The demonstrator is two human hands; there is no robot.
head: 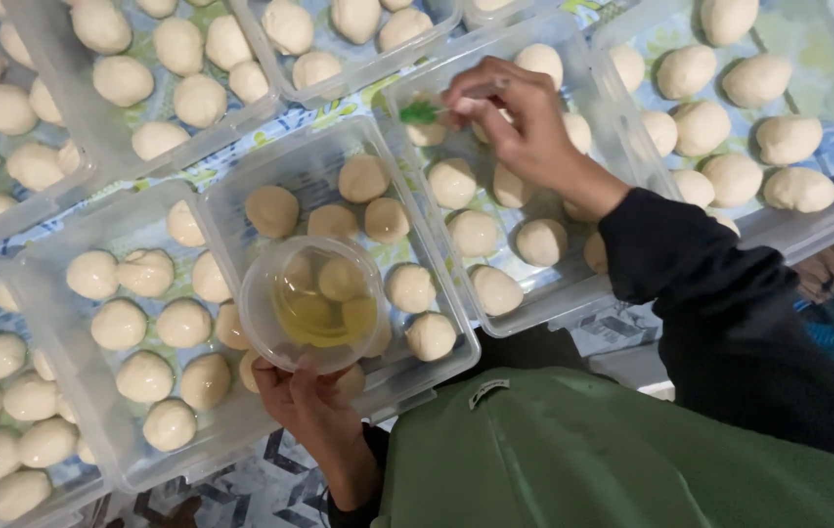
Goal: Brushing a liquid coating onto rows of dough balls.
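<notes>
Above the trays of dough balls (476, 233), the right hand (525, 122) is pinching a green-bristled brush (424, 111) over one ball; left-hand (314, 411) fingers are cupping the oil tub (312, 303) close for dipping.

Soft, dimmish indoor light falls evenly from above, with faint shadows under the right hand (520, 122). Pale glare streaks the clear tray (593, 88) walls around it. Everything looks slightly soft; the far corners darken and blur.

Surface covered by a blue-and-green patterned cloth (204, 174), clear rectangular plastic trays (224, 210) edge to edge across the frame, each filled with pale dough balls (119, 324)
</notes>
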